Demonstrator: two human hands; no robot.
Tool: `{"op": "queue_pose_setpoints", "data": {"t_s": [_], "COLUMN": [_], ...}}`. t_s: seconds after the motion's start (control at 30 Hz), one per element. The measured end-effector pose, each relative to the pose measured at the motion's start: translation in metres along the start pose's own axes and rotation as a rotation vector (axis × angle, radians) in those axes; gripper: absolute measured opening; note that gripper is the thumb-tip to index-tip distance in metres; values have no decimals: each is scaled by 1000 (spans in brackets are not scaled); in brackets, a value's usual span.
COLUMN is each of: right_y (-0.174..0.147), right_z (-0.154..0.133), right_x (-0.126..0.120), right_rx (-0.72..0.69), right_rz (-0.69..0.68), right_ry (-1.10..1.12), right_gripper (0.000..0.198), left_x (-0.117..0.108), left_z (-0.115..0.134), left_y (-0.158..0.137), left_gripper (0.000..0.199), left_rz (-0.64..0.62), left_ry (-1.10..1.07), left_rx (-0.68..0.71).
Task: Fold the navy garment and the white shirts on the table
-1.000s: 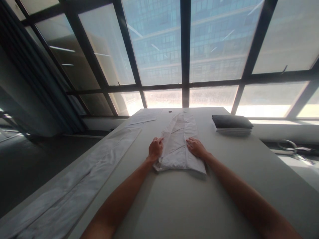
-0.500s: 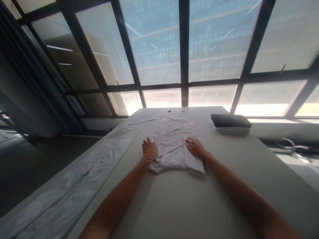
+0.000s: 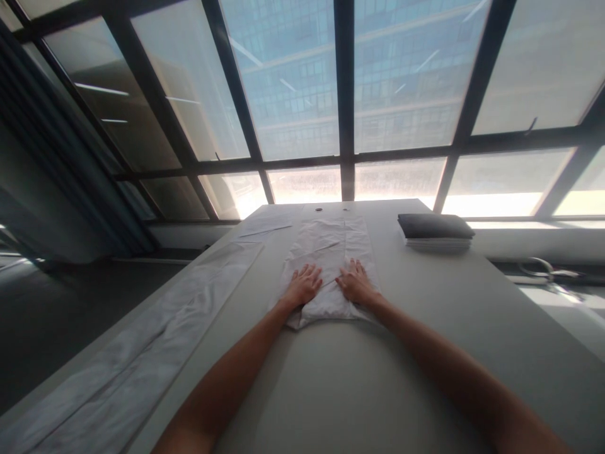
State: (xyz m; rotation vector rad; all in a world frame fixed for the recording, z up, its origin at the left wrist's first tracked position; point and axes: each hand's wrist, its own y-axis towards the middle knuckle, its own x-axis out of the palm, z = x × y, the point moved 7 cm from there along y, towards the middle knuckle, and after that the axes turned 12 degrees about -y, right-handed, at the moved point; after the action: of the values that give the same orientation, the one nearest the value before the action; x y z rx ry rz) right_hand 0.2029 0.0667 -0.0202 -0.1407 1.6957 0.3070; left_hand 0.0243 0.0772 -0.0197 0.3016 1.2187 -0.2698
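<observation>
Cloth in a long white strip (image 3: 142,353) lies along the left edge of the pale grey worktop (image 3: 425,353), running from the near corner toward the window. Just beyond its far end a smaller flat white piece (image 3: 267,225) rests on the worktop.

At the middle lies a folded white garment (image 3: 328,252), stretched lengthwise away from the person, its near end bunched and thicker. The left hand (image 3: 305,285) rests flat on the garment's near part, fingers spread and released, palm down, gripping nothing. Just beside it, nearly touching, the right hand (image 3: 355,285) lies the same way, open and flat on the cloth. Both bare forearms reach in from the near edge.

Past the garment's far end two small round holes (image 3: 332,209) sit in the worktop. To the right, well apart from the hands, stands a stack of folded cloth (image 3: 435,231), dark on top and light beneath. Farther right, off the worktop, a pale looped object (image 3: 543,271) lies on a ledge, too blurred to identify. No writing or label can be read anywhere.
</observation>
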Motion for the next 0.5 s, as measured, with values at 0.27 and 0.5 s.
{"op": "queue_pose_setpoints", "data": {"t_s": [0.27, 0.5], "right_y": [6, -1], "right_z": [17, 84], "right_x": [-13, -66], "right_rx": [158, 411], "right_rz": [96, 213], "right_ry": [109, 126], "right_gripper": [62, 53], "left_x": [-2, 1], "left_z": [-2, -5], "left_y": [2, 2], "left_gripper": [49, 50], "left_rz": [21, 13], "left_ry": [-8, -4], "left_rx": [-6, -6]}}
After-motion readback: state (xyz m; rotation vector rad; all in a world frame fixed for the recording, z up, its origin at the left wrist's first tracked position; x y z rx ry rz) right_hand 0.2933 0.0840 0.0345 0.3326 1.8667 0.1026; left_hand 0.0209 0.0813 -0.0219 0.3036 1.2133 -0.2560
